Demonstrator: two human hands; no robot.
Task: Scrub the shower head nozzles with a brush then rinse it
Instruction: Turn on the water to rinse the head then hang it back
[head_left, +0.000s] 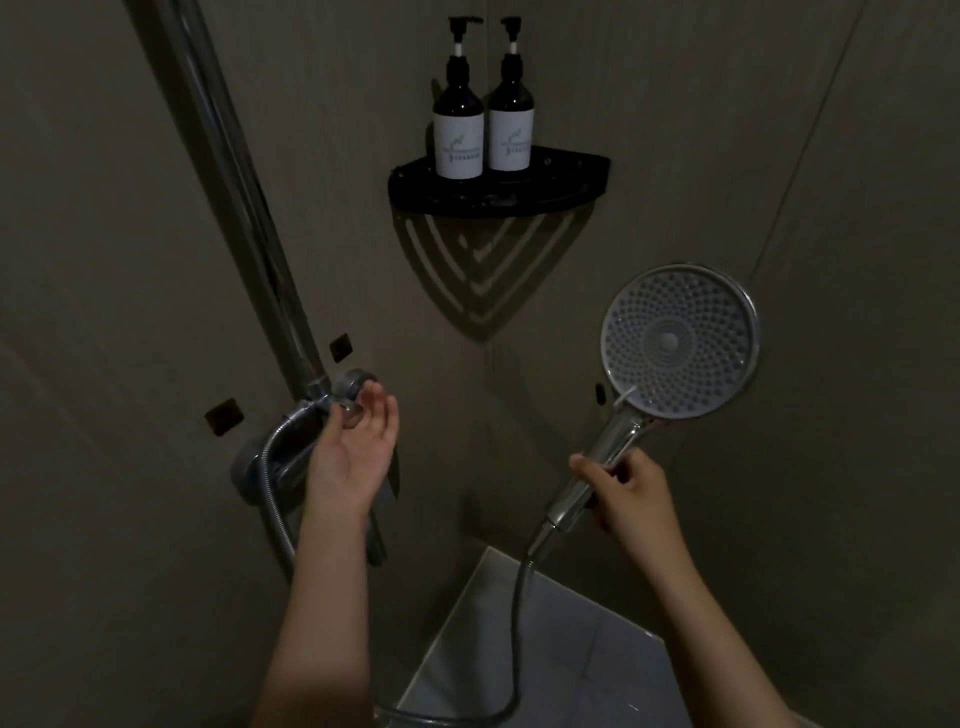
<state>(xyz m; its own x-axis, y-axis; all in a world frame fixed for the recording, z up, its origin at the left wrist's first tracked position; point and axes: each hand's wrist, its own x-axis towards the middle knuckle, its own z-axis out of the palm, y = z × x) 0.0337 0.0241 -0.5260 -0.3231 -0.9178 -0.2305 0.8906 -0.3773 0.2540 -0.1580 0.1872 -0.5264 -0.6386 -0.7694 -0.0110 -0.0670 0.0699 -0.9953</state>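
A round chrome shower head (678, 340) with a grey nozzle face points toward me at the right. My right hand (626, 493) grips its chrome handle just below the head. A metal hose (517, 623) loops down from the handle. My left hand (356, 449) is palm up with relaxed fingers at the chrome mixer knob (353, 387) on the left wall; its fingertips are at the knob. No brush is in view.
A chrome riser rail (228, 171) runs up the left wall from the mixer valve (270, 467). A black corner shelf (498, 189) holds two dark pump bottles (483, 122). The light tiled floor (545, 649) shows below. The room is dim.
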